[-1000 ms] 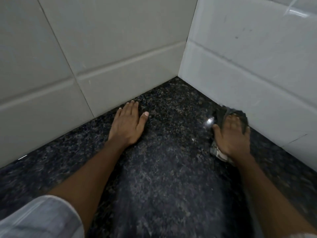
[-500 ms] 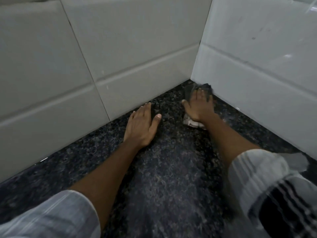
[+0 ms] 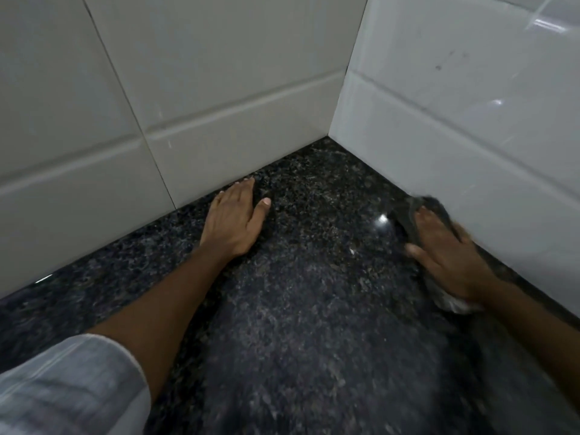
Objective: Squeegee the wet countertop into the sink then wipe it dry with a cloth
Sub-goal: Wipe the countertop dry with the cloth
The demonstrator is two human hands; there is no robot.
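Observation:
The dark speckled granite countertop (image 3: 314, 309) fills the lower view and ends in a tiled corner. My left hand (image 3: 233, 219) lies flat on it, palm down, fingers together, close to the back wall, holding nothing. My right hand (image 3: 445, 255) presses down on a dark grey cloth (image 3: 408, 219) at the right, beside the right wall. The cloth sticks out past my fingertips, and a paler end of it shows under my wrist. No squeegee and no sink are in view.
White tiled walls close the counter in: the back wall (image 3: 188, 105) on the left and the right wall (image 3: 470, 120), meeting at a corner (image 3: 328, 138). A bright reflection (image 3: 382, 218) glints on the stone near the cloth.
My right hand with the cloth has slid back from the corner along the right wall toward me. My left hand has stayed flat in the same place.

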